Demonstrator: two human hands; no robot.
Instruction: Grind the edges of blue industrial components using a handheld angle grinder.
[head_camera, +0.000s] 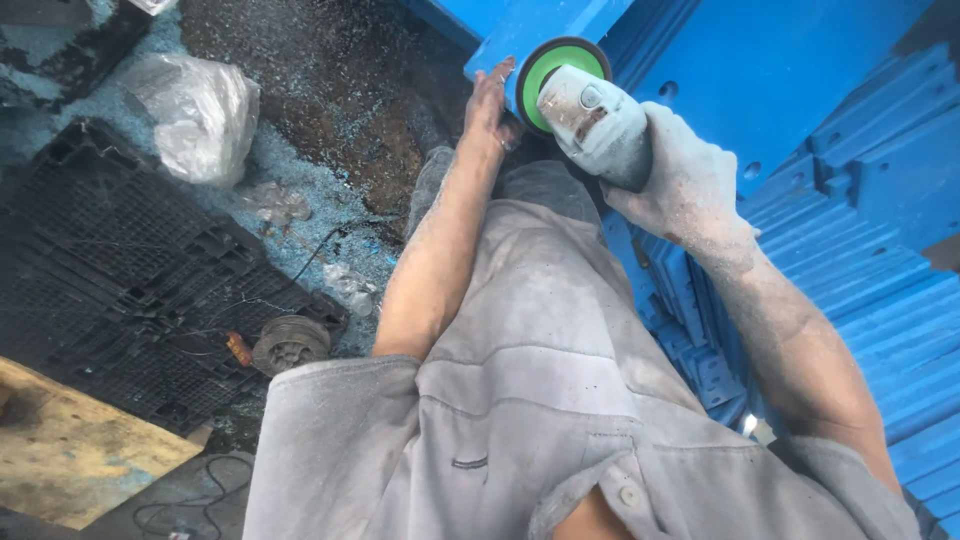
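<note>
Angle grinder (597, 122), dust-coated, with green disc guard (551, 72): held in right hand (690, 185), disc at the edge of a blue plastic panel (530, 30). Left hand (488, 100): flat against the same panel edge, beside the guard. Stacked blue panels (880, 290): right side. Black plastic pallet (120, 280), clear plastic bag (200, 115), blue shavings: floor (330, 110), left.
</note>
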